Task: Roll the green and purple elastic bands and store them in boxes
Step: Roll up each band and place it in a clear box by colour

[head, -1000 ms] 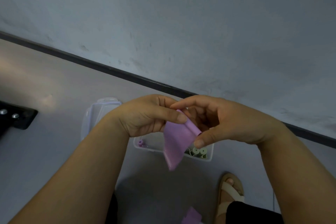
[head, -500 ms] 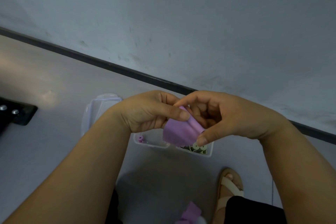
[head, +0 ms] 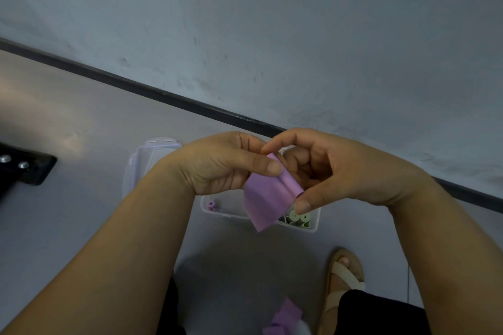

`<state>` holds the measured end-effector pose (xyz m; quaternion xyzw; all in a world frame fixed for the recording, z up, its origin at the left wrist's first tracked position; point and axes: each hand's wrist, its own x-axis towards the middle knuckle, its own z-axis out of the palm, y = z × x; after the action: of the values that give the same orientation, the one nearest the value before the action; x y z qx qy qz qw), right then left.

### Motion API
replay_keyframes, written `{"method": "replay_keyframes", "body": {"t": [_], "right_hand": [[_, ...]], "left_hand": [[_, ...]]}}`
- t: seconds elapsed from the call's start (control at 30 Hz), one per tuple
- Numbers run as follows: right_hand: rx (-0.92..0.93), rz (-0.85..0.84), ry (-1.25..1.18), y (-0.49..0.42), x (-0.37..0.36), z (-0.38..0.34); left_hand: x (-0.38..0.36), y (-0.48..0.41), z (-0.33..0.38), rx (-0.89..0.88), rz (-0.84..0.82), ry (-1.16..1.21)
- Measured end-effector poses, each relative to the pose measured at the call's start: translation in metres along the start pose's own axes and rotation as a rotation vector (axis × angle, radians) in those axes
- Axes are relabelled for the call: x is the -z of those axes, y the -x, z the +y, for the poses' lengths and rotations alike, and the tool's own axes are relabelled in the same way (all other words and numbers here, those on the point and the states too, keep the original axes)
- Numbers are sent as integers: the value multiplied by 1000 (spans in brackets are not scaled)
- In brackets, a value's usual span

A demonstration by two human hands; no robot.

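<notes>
Purple band (head: 268, 196) half-rolled, pinched between both your hands, left hand (head: 220, 164) at 9 o'clock, right hand (head: 334, 168) at 3, above the clear box (head: 313, 223): keep the tail taut, edges aligned, roll tight toward 7 o'clock.

Purple band (head: 268, 198): loose tail hangs lower than half a second ago, reaching past the box (head: 313, 226) rim again. Rolled end sits tighter between left hand (head: 226, 163) and right hand (head: 334, 168)
</notes>
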<state>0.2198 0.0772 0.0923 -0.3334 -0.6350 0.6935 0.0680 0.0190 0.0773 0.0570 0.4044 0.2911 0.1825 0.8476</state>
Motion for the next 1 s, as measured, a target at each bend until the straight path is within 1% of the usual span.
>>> {"method": "replay_keyframes", "body": {"t": [0.17, 0.3, 0.37, 0.43, 0.57, 0.63, 0.73, 0.8, 0.87, 1.0], "right_hand": [[5, -34, 16, 1, 2, 0], [24, -56, -17, 1, 2, 1], [47, -34, -32, 1, 3, 3], [58, 11, -23, 1, 5, 4], [32, 72, -31, 0, 5, 5], [29, 161, -58, -3, 5, 6], [9, 418, -90, -9, 4, 7], [30, 536, -115, -12, 2, 8], [54, 612, -123, -16, -2, 8], [109, 718, -145, -22, -5, 8]], "left_hand": [[-1, -1, -1, 29, -23, 4], [-2, -2, -2, 33, -3, -7], [-3, -2, -1, 7, 40, -15], [-3, -2, 0, -32, 120, -6], [-3, -2, 0, -74, 233, -8], [-2, -3, 0, -112, 296, -9], [-1, -6, 1, -199, 455, 7], [1, -9, 0, -255, 556, 20], [2, -11, 0, -286, 628, 9], [-1, -13, 1, -314, 709, -8]]}}
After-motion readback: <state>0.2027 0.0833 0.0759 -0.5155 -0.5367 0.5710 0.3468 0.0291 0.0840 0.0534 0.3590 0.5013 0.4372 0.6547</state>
